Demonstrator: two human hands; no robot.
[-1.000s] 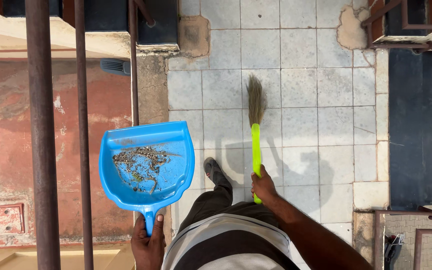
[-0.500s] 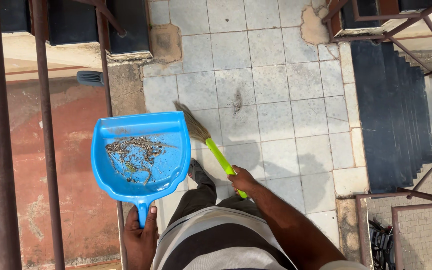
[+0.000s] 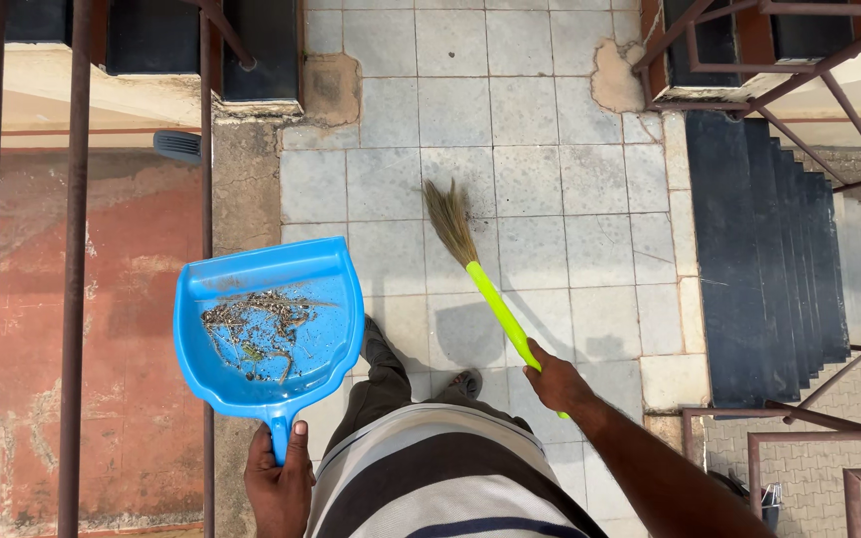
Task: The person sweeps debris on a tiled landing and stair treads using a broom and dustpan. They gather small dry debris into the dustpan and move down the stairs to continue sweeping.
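My left hand (image 3: 277,485) grips the handle of a blue dustpan (image 3: 266,339) held level at my left side. Twigs and dry debris (image 3: 251,329) lie in its tray. My right hand (image 3: 557,384) holds the bright green handle of a small broom (image 3: 478,281). The broom slants up and to the left, and its straw bristles (image 3: 447,219) rest on the grey tiled landing (image 3: 550,179). My feet show between the two hands, under my striped shirt.
Rusty railing bars (image 3: 77,259) stand on the left, with a red lower surface (image 3: 122,319) far below them. Dark stairs (image 3: 779,249) descend on the right behind a metal rail. Cracked patches mark the tiles at the top.
The broom head has swung from beside the dustpan out to the right and further away. The small dirt patch on the tiles is gone from view. The dustpan stayed about level.
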